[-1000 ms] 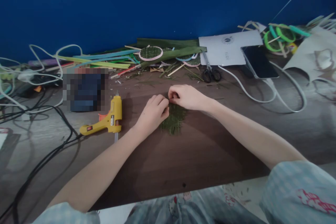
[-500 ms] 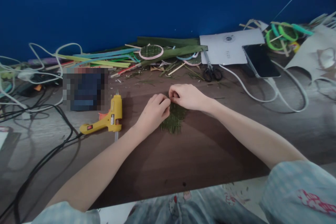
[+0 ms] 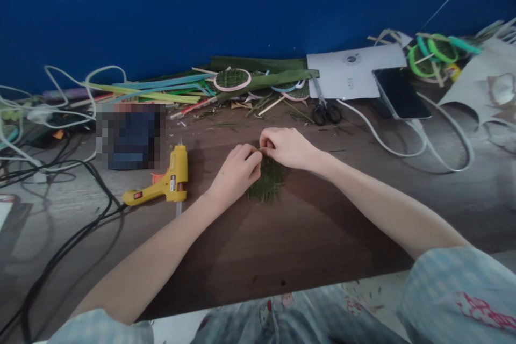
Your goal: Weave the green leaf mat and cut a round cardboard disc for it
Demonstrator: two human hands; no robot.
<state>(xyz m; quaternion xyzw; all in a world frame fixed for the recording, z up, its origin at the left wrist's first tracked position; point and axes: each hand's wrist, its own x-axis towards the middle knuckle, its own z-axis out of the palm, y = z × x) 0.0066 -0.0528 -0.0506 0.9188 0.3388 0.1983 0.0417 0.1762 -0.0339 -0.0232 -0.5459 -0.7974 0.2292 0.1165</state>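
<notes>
A small mat of woven green leaf strips (image 3: pixel 266 184) lies on the brown table (image 3: pixel 314 236), its near edge fringed with loose ends. My left hand (image 3: pixel 241 167) is closed in a pinch at the mat's far left edge. Right beside it, my right hand (image 3: pixel 284 148) pinches the far edge too, fingers curled down. The two sets of fingertips almost meet. Both hands cover the far part of the mat, and the exact strip between the fingers is hidden.
A yellow glue gun (image 3: pixel 173 180) rests left of my hands, with black cables (image 3: pixel 108 199) further left. Behind are scissors (image 3: pixel 325 110), a pink-rimmed woven round (image 3: pixel 232 80) and leaf scraps. A phone (image 3: pixel 401 94) on a white cable and white paper (image 3: pixel 350 72) lie back right.
Almost nothing differs. Both hands keep their pinch at the mat's far edge, with only a tiny shift of the fingers.
</notes>
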